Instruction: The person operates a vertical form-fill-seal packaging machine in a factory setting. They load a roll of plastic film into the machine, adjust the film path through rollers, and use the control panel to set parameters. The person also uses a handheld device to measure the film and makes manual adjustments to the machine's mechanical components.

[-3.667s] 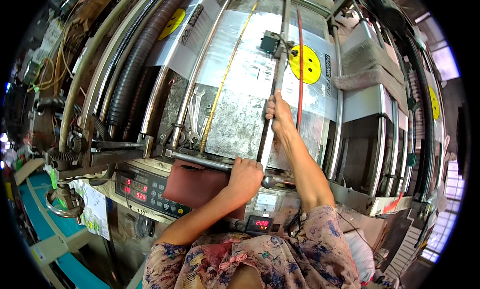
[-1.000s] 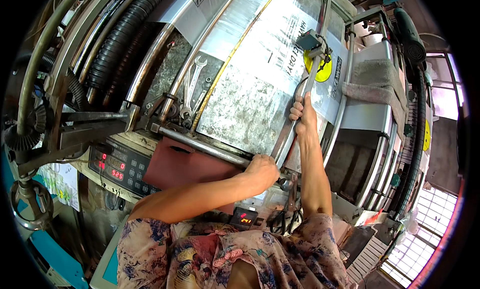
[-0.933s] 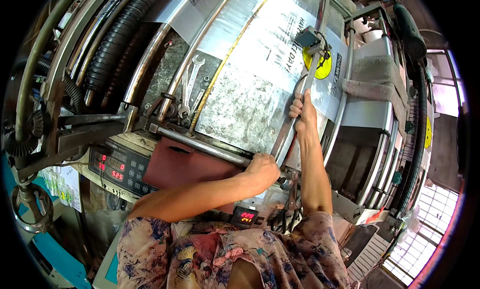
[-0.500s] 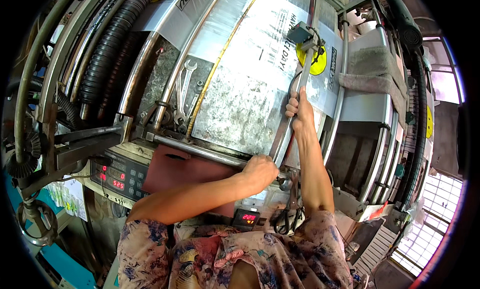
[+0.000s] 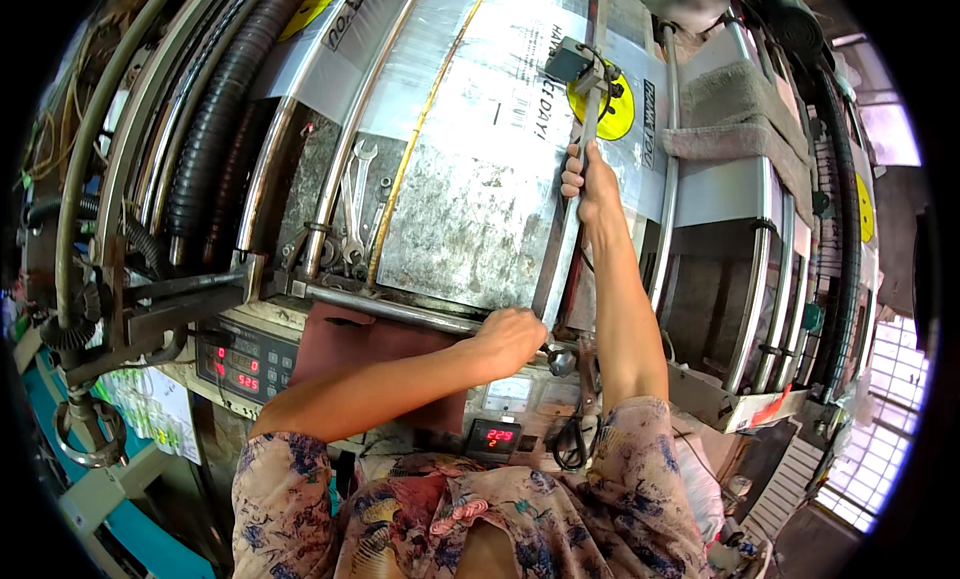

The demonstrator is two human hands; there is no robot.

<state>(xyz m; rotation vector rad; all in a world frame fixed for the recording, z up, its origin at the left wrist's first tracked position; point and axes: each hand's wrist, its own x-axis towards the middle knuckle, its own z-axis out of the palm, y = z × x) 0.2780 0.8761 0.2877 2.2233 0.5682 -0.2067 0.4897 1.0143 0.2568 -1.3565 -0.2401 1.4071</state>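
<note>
My right hand is closed around an upright metal bar that runs down from a small grey box on a large silver machine. My left hand grips a horizontal steel rod near where the bar meets it, at the machine's lower edge. Both forearms reach up from floral sleeves at the bottom of the view.
Wrenches hang on the machine's face left of a yellow strip. Black corrugated hoses and steel pipes curve at the left. A control panel with red digit displays sits below; a second red display and scissors are near my chest.
My head view has tilted and shifted across the machine. Both hands keep their grips on the bar and the rod.
</note>
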